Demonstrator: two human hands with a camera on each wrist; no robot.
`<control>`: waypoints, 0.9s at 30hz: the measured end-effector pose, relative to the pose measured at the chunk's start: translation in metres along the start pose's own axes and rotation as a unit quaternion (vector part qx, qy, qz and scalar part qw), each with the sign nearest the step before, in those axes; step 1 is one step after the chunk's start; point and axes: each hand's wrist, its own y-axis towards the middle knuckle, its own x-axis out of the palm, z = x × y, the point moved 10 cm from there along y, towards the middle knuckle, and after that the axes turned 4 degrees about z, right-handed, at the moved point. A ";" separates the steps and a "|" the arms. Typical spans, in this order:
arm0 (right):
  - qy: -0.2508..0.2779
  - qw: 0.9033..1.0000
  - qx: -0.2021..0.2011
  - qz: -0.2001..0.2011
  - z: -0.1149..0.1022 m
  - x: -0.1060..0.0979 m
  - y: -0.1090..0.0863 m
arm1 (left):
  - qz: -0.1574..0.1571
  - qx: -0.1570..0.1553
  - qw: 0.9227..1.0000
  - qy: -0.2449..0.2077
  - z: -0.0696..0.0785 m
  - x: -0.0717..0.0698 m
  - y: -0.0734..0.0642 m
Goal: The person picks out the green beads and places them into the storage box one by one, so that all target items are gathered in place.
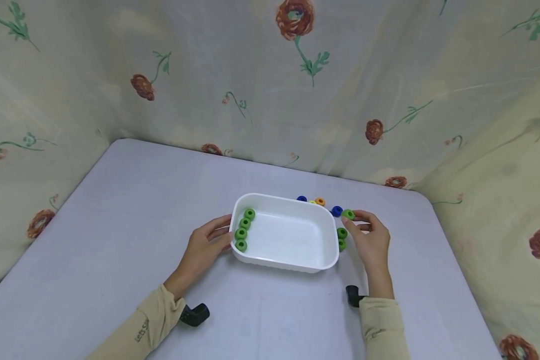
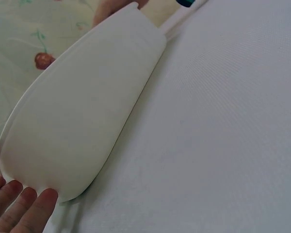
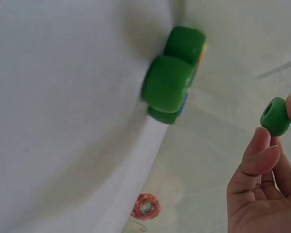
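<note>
White tray (image 1: 292, 235) and green beads (image 1: 245, 223)
The round-cornered tray sits upright, four beads lined inside at 9 o'clock; pinched outside, between 2 and 3 o'clock, is a holed green bead (image 3: 280, 119).

Centre of frame: my left hand (image 1: 207, 242) touches the white tray (image 1: 288, 230), four green beads (image 1: 242, 225) along its left side. Right of centre: my right hand (image 1: 371, 239) pinches another green bead (image 1: 347, 215).

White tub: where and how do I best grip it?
Probably grip the white tub by the rim at its short ends, a hand from each side: it lies longer left to right, with raised walls. The left hand touches one end; two green beads sit beside the other.
</note>
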 end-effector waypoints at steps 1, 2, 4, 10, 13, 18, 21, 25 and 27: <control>-0.002 1.000 -0.003 -0.002 -0.004 0.000 -0.001 | 0.000 0.000 1.000 -0.001 0.000 0.000 0.000; -0.002 1.000 -0.006 -0.004 -0.007 0.000 -0.003 | -0.001 0.001 1.000 -0.001 0.000 0.000 0.000; -0.005 1.000 -0.013 -0.009 -0.014 0.002 -0.006 | -0.001 0.002 1.000 0.000 0.001 0.000 0.000; -0.005 0.998 -0.049 -0.029 -0.034 0.013 -0.015 | 0.001 0.001 1.000 -0.003 0.001 0.000 0.000; -0.002 0.997 -0.062 -0.043 -0.041 0.020 -0.020 | 0.001 -0.001 1.000 -0.003 0.001 0.000 0.000; -0.006 0.994 -0.083 -0.074 -0.049 0.035 -0.030 | 0.001 0.002 1.000 0.000 0.000 0.001 0.001; -0.009 0.990 -0.105 -0.095 -0.054 0.045 -0.036 | 0.002 0.006 1.000 0.004 0.002 0.001 0.001; 0.001 0.982 -0.139 -0.125 -0.064 0.060 -0.046 | 0.003 0.006 1.000 0.006 0.003 0.000 0.000; 0.000 0.978 -0.153 -0.143 -0.069 0.068 -0.052 | 0.003 0.004 1.000 0.005 0.003 0.001 -0.001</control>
